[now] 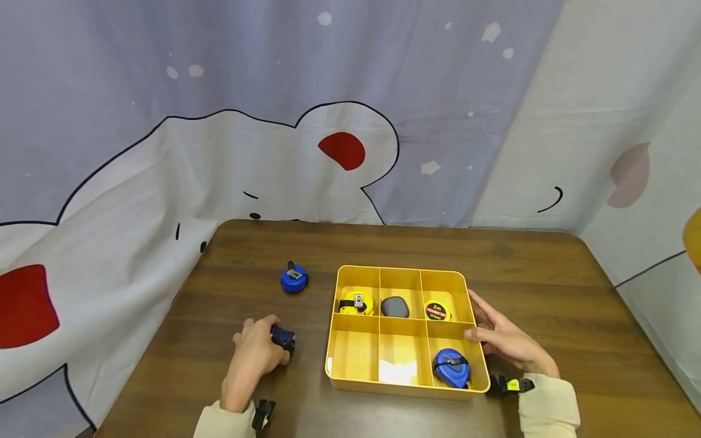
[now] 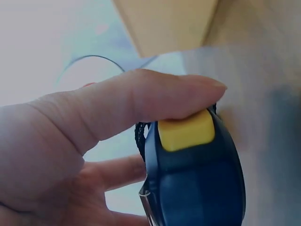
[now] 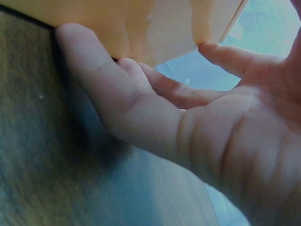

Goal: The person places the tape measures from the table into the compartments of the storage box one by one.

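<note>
My left hand (image 1: 254,347) holds a dark blue tape measure (image 1: 283,337) just above or on the table, left of a yellow divided tray (image 1: 405,394). In the left wrist view the thumb lies on the yellow button (image 2: 187,132) of that tape measure. At the tray's right side, my right hand (image 1: 506,337) grips the wall, its thumb over the rim and fingers along the outside. Within the tray, the back row holds a yellow tape measure (image 1: 364,298), a grey rounded case (image 1: 395,307) and a labelled yellow tape measure (image 1: 438,311). A blue tape measure (image 1: 451,368) lies in the front right compartment.
Another blue tape measure (image 1: 294,281) lies on the wooden table (image 1: 520,261), behind my left hand and left of the tray. A patterned curtain (image 1: 263,164) hangs along the table's back edge and both sides.
</note>
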